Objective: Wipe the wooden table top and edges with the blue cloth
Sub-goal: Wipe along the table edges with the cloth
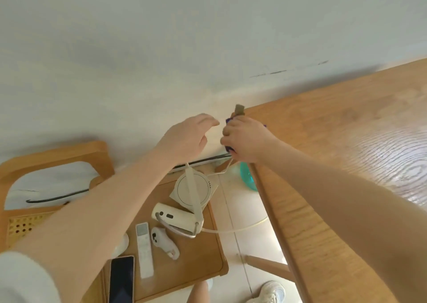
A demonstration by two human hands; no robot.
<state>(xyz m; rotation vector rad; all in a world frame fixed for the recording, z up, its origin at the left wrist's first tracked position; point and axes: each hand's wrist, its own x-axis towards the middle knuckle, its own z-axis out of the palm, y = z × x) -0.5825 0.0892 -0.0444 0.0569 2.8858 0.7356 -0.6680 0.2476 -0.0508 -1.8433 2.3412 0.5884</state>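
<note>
I see the right hand [245,138] curled around the cloth [230,149] at the far left corner of the bench [346,140]. Only small dark blue-purple scraps of it show, above the knuckles and below the fist; the rest is hidden in the grip. A small brownish block [239,110] pokes up just past the fingers, blurred, can't tell what it is.

Left hand [188,138] hovers just beside the right, fingers loosely bent and spread, holding nothing, not touching the cloth as far as I can tell.

Bench top is light wood, strong wavy grain, glossy patch at right where light hits. Its left edge [277,221] runs straight toward me with a rounded lip.

Left of it, lower down, a side table [208,263] in the same wood, rounded corners. On it: a round white disc base [194,190] on a square plate, a rounded cream device [173,218] with a metal bracket and a cream cable, a slim white remote [144,249], a curvy white controller [164,242], a dark glossy phone [121,279].

Far left, a wooden chair [55,154] with woven cane panel and white fabric on it. A teal translucent object [248,179] sits under the bench edge. Pale tiled floor, white shoe [272,291] at bottom. Wall [161,48] is plain off-white with a few dark scuffs.
</note>
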